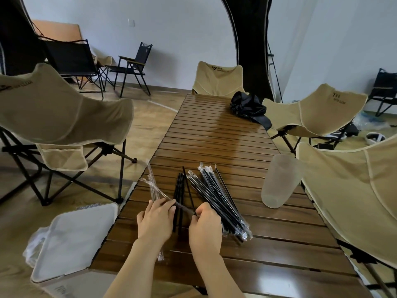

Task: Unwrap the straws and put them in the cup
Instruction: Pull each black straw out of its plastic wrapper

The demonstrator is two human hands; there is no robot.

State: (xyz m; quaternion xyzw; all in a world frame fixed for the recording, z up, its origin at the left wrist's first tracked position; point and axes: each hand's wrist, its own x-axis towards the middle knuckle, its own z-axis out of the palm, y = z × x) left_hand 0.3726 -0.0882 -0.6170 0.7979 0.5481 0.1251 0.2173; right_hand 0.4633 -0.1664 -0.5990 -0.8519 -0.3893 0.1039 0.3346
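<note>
On the slatted wooden table [214, 136] lies a pile of black straws in clear wrappers [217, 196], fanned out to the right of my hands. A few bare black straws [178, 190] lie just left of that pile. My left hand [156, 220] pinches a clear wrapper [150, 188] that stretches across towards my right hand [205, 226], which pinches a thin black straw [189, 190]. Empty clear wrappers [150, 173] lie at the table's left edge. A frosted plastic cup [279, 181] stands to the right, apart from both hands, and looks empty.
Beige folding chairs stand at the left [64, 117], far end [219, 78] and right [348, 190] of the table. A black bag [249, 108] lies at the far right of the table. A grey lidded bin [75, 239] sits on the floor at my left.
</note>
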